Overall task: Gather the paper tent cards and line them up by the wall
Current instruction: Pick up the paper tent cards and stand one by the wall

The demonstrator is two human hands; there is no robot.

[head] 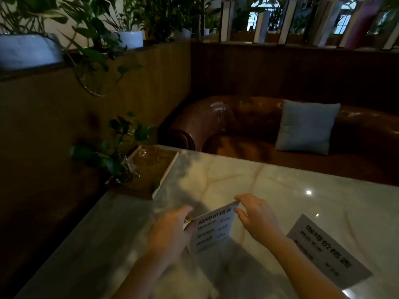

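A white paper tent card (212,228) with dark printed text stands on the marble table (280,190), near the front middle. My left hand (170,229) grips its left edge. My right hand (257,216) pinches its top right corner. A second tent card (328,249) with the same print sits to the right, apart from both hands. The wooden wall panel (64,130) runs along the table's left side.
A wooden tray (159,180) holding a small leafy plant (116,152) sits at the table's far left corner by the wall. Behind the table is a brown leather sofa (226,117) with a grey cushion (306,126). Potted plants line the ledge above.
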